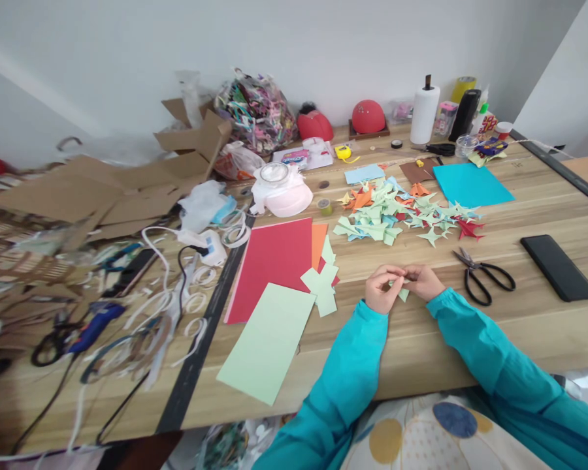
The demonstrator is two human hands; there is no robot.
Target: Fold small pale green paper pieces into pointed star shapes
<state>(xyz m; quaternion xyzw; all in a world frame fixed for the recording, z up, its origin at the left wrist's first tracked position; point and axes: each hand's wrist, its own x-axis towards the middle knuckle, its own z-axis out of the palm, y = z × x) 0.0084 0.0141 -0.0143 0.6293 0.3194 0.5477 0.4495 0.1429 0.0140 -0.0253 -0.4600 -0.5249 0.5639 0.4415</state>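
Delicately, a left hand (383, 288) and right hand (423, 282) pinch a small pale-green paper piece (404, 296) in closed fingertips, nearside of a multicoloured heap of folded-paper shapes (381, 213); probably light, easily creased, it suits an edge grip. Black-handled metal scissors (471, 263), off the heap's near right corner, could obstruct the right hand.

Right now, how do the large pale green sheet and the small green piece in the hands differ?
The large pale green sheet lies flat on the table; the small green piece is held by the left hand and right hand. The sheet is much bigger than the piece. The sheet shows nearly whole; the hands partly hide the piece. Both are pale green paper.
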